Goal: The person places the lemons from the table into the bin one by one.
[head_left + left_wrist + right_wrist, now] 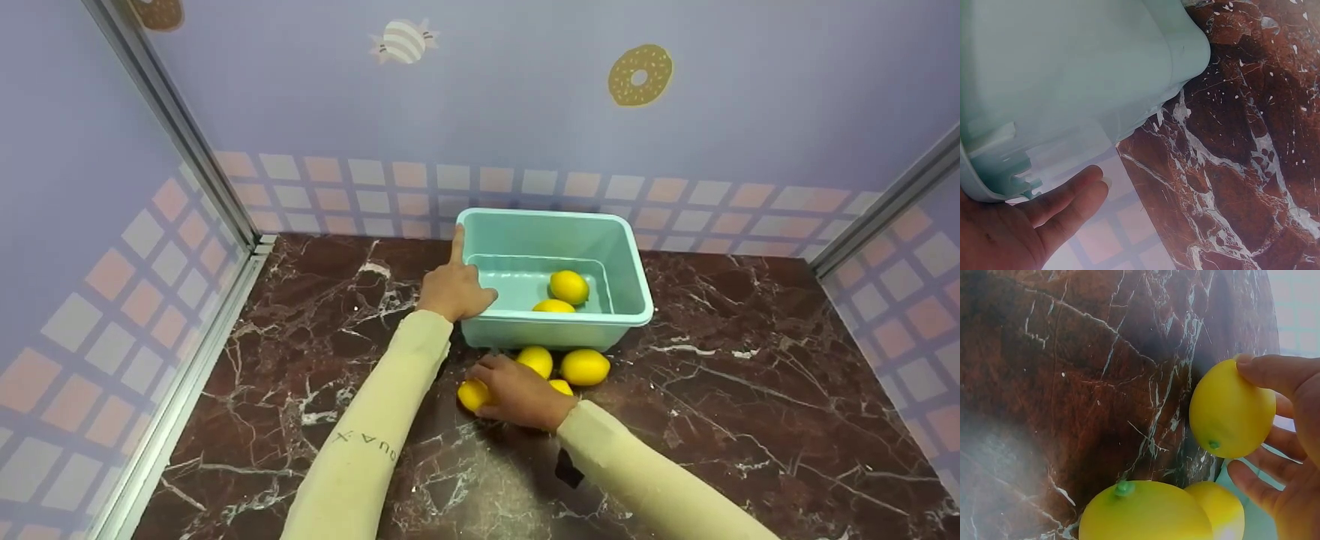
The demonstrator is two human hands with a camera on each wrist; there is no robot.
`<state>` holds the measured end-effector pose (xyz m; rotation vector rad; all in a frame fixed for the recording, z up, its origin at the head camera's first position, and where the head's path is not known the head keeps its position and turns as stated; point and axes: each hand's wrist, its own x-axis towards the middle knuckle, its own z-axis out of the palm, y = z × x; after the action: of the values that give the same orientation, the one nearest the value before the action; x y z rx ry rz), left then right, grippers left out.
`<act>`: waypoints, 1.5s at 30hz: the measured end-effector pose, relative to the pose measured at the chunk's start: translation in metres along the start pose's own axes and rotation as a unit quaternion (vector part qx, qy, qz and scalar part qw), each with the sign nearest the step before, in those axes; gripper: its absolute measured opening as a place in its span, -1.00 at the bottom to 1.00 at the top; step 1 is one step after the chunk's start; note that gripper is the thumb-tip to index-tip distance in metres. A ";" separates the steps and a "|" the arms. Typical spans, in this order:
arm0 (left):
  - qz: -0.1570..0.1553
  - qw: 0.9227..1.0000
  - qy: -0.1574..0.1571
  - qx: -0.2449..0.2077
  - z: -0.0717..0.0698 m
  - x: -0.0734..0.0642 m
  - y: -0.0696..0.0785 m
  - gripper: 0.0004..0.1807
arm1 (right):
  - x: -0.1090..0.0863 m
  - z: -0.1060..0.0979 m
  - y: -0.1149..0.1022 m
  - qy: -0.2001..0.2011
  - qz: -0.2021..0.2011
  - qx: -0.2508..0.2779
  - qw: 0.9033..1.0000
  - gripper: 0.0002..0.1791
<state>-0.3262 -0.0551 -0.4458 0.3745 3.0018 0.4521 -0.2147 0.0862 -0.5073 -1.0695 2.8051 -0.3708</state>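
My right hand point(525, 394) grips a yellow lemon point(473, 394) low over the table in front of the bin. In the right wrist view, the thumb lies on one side of this lemon point(1232, 410) and the fingers reach around the other. My left hand point(456, 292) holds the left rim of a light green plastic bin point(555, 334), thumb over the inside and index finger pointing along the edge. Seen from the left wrist, two fingers point(1075, 197) extend along the outer wall. Inside the bin lie two lemons, one whole in view point(569, 287), the other partly behind the front rim.
Three more lemons are grouped in front of the bin, one point(585, 367) at the right and one partly covered by my right hand. The bin stands on a dark red marbled table point(720, 420) near the back wall point(525, 112). Panels enclose both sides.
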 end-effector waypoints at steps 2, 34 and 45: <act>0.000 1.000 0.000 0.002 0.000 0.000 0.000 -0.48 | 0.000 0.001 -0.001 -0.006 0.001 -0.002 1.000 -0.48; -0.001 1.000 -0.002 0.004 0.000 0.000 0.000 -0.45 | -0.003 0.004 -0.002 -0.049 0.003 0.046 0.998 -0.34; 0.001 1.000 -0.002 0.007 0.000 0.000 0.000 -0.48 | -0.003 -0.001 -0.004 -0.047 0.001 0.044 0.998 -0.39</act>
<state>-0.3259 -0.0548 -0.4459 0.3785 3.0018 0.4299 -0.2099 0.0861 -0.5054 -1.0383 2.6797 -0.4286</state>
